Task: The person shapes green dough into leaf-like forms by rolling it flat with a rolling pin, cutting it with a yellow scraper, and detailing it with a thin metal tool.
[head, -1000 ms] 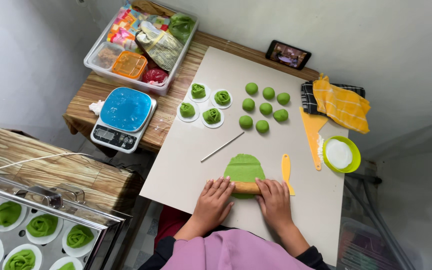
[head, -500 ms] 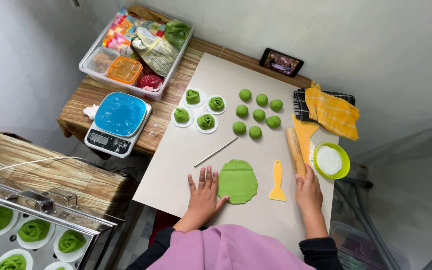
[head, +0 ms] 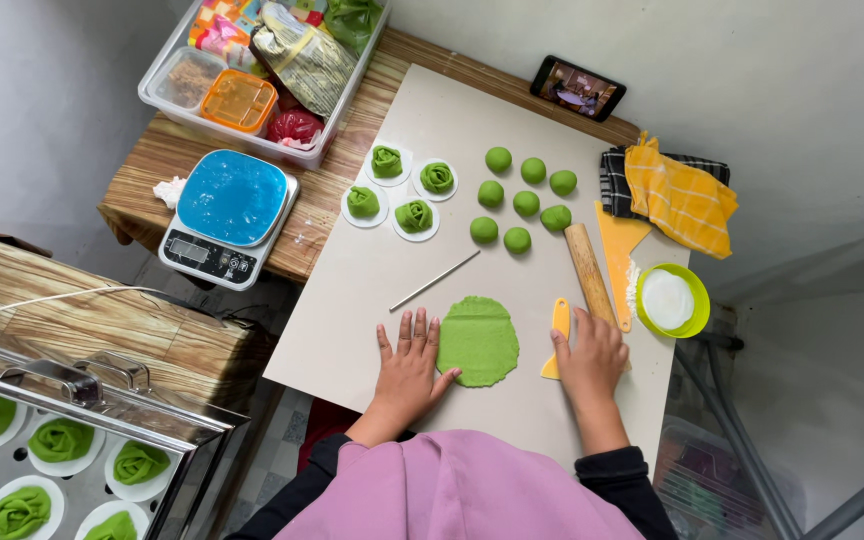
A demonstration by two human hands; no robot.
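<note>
Beige board [head: 372, 290], left hand [head: 408, 358] fingers spread flat beside green dough [head: 478, 340], right hand [head: 588, 352] fingers curled over yellow scraper [head: 559, 322], rolling pin [head: 588, 270] beside

Green dough balls [head: 518, 203]: seven, on the board; green rose-shaped buns [head: 399, 190] on white paper rounds: four; flattened green dough sheet [head: 478, 340]: one; wooden rolling pin [head: 589, 272]: one; thin metal rod [head: 435, 280]: one; yellow scrapers [head: 558, 331]: two; kitchen scale [head: 229, 215]: one; shaped buns in the steamer tray [head: 62, 440]: at least six visible.
</note>
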